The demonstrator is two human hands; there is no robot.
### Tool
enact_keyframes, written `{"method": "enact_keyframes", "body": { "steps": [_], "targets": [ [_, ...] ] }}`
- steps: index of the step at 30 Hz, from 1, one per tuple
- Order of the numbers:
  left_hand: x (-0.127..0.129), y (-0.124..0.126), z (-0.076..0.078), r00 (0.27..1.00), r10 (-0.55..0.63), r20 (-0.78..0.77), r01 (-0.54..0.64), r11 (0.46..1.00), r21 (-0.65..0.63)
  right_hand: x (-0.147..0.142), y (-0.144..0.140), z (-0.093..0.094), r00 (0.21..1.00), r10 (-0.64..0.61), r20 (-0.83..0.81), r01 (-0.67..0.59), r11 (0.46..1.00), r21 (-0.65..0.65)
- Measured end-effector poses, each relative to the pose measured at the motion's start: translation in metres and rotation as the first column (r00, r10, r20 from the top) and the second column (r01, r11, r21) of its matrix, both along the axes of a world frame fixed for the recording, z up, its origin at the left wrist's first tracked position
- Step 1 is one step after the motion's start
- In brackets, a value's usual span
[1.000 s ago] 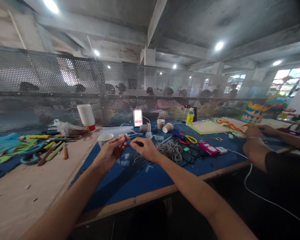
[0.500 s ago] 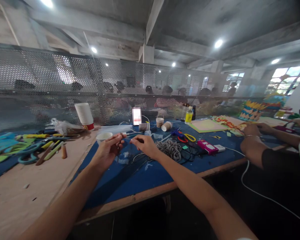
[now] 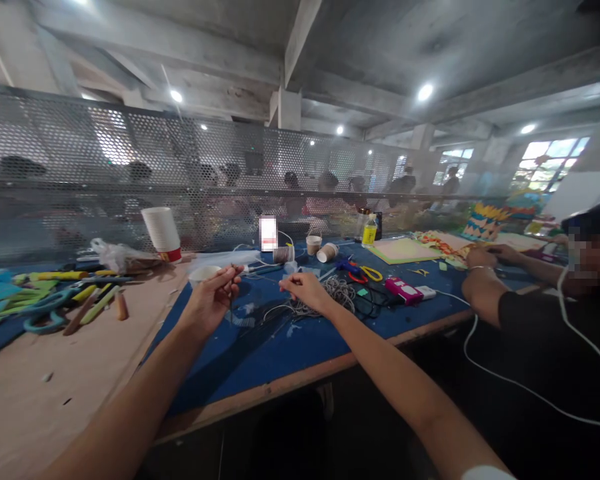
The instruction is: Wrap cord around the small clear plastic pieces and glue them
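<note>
Grey cord lies heaped on the blue tabletop just right of the right hand, whose fingertips pinch something too thin to tell, while the left hand, left of centre, pinches a small stick.

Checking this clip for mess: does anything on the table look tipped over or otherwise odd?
One paper cup lies on its side on the blue mat, beside an upright cup. A cord tangle sits by the right hand. No spill shows.
</note>
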State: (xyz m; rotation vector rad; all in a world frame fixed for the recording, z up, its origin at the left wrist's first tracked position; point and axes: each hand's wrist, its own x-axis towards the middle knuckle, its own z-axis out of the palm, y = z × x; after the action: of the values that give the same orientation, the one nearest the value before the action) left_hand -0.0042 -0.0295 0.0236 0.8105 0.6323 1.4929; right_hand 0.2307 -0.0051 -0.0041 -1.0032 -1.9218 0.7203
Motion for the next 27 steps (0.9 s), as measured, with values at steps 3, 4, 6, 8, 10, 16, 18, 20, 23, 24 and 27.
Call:
{"method": "enact_keyframes", "body": {
  "steps": [3,4,6,8,10,16,18,20,23,24,27],
  "targets": [
    [0.000,-0.002,0.002,1.000,-0.017,0.005,0.017,1.000,-0.004,0.013,-0.016,-0.009,0.997,-0.043,0.072,0.042,0.999,0.011],
    [0.000,-0.002,0.003,1.000,-0.012,0.003,0.012,1.000,-0.003,0.017,-0.022,-0.011,0.993,-0.065,0.097,0.065,0.998,0.013],
    [0.000,-0.002,0.003,1.000,-0.015,-0.009,0.015,1.000,0.008,0.025,-0.032,-0.016,0.985,-0.108,0.136,0.107,0.994,0.020],
    [0.000,-0.001,0.003,1.000,-0.016,-0.025,0.016,1.000,0.008,0.033,-0.040,-0.021,0.977,-0.151,0.152,0.146,0.988,0.043],
    [-0.001,0.001,0.001,0.999,-0.023,-0.023,0.023,1.000,-0.001,0.040,-0.045,-0.026,0.971,-0.188,0.151,0.178,0.981,0.076],
    [-0.008,0.007,-0.003,0.998,-0.048,0.033,0.048,0.999,-0.022,0.050,-0.051,-0.032,0.941,-0.323,0.099,0.302,0.935,0.186],
    [-0.007,0.006,-0.003,0.998,-0.053,0.024,0.053,0.999,-0.010,0.050,-0.051,-0.030,0.911,-0.413,0.025,0.390,0.877,0.280],
    [-0.004,0.004,-0.002,0.999,-0.052,-0.003,0.052,0.999,-0.005,0.049,-0.053,-0.028,0.879,-0.475,-0.042,0.460,0.822,0.335],
    [0.001,0.001,-0.002,0.995,-0.092,-0.027,0.092,0.996,-0.014,0.048,-0.057,-0.022,0.855,-0.508,-0.103,0.509,0.785,0.353],
    [0.003,0.001,-0.002,0.994,-0.105,-0.030,0.105,0.994,-0.019,0.047,-0.058,-0.020,0.854,-0.506,-0.119,0.513,0.782,0.354],
    [0.006,-0.001,-0.003,0.991,-0.122,-0.046,0.122,0.992,-0.012,0.035,-0.062,-0.013,0.885,-0.437,-0.162,0.466,0.820,0.333]
  ]
}}
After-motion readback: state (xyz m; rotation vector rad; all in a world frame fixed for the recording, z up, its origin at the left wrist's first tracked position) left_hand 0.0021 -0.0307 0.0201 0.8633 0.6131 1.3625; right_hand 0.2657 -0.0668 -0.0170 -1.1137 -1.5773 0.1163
